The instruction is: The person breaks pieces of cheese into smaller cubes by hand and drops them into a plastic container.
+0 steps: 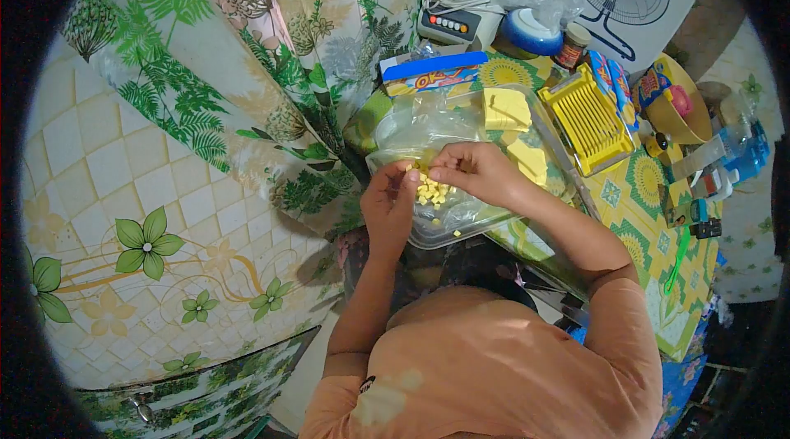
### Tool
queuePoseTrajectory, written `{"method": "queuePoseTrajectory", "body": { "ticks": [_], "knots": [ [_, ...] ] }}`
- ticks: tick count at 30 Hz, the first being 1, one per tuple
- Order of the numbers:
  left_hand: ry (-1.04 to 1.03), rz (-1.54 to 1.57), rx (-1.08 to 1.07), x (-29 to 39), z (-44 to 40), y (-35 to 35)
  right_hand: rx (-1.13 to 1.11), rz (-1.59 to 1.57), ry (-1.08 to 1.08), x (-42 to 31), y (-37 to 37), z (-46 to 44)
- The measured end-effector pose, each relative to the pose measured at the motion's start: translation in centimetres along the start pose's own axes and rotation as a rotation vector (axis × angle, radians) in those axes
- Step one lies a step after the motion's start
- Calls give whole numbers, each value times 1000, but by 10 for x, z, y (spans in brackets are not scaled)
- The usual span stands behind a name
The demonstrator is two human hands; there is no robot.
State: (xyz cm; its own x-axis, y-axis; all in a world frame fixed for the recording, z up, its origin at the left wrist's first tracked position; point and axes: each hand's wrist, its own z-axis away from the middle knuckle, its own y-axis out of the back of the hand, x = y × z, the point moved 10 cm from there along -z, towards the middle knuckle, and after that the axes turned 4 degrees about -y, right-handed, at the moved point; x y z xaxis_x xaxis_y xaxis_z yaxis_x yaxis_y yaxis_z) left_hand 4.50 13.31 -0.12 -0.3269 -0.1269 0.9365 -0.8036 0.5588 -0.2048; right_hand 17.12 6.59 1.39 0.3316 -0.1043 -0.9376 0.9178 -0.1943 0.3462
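My left hand (388,200) is closed in a pinch over a clear plastic tray (428,239), with a bit of yellow showing at its fingertips. Close beside it, my right hand (479,172) also pinches; what its fingers hold, if anything, is hidden. Below both hands lies a heap of small yellow cubes (430,195) on clear plastic. One stray cube (457,233) sits near the tray's front edge. Toward the tray's right side are a stack of yellow slabs (506,109) and more yellow slabs (527,161), partly behind my right wrist.
A blue-edged box (436,70) and a blender (459,19) stand behind the tray. To the right are a yellow slotted rack (586,120), a tan bowl (687,102), small bottles and a green plastic utensil (677,260). A leafy curtain (288,69) hangs at left.
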Motion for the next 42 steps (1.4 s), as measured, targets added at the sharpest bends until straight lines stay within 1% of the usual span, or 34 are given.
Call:
{"method": "queuePoseTrajectory", "body": {
  "ticks": [2, 5, 11, 14, 17, 20, 26, 29, 32, 38, 40, 42],
  "knots": [
    [-6, 2, 4, 1, 0, 0, 51, 6, 35, -8, 3, 1],
    [-20, -15, 7, 2, 1, 0, 97, -67, 204, -15, 9, 0],
    [-24, -44, 19, 0, 0, 1, -3, -436, 41, 2, 5, -8],
    [-19, -74, 23, -1, 0, 2, 5, -219, -25, -7, 8, -3],
    [-32, -114, 24, -2, 0, 4, 2, -524, -61, -4, 3, -2],
    [-42, -143, 21, 3, 0, 3, -33, -533, -115, -3, 1, -1],
    [-50, -117, 16, 6, 1, 2, -72, -571, -133, 1, -1, -1],
    [-42, -116, 17, 2, 0, 4, -70, -672, -195, -2, -5, 0],
    [-39, -106, 20, 3, 1, 4, -106, -755, -209, 1, -8, -1],
    [-46, -122, 20, 9, 1, 2, -86, -643, -177, 0, -6, 0],
    [-35, -134, 27, 10, 2, 0, -102, -547, -147, 3, -6, -1],
    [-74, -124, 19, 14, 2, -3, -104, -478, -118, 2, -7, -2]
  ]
}}
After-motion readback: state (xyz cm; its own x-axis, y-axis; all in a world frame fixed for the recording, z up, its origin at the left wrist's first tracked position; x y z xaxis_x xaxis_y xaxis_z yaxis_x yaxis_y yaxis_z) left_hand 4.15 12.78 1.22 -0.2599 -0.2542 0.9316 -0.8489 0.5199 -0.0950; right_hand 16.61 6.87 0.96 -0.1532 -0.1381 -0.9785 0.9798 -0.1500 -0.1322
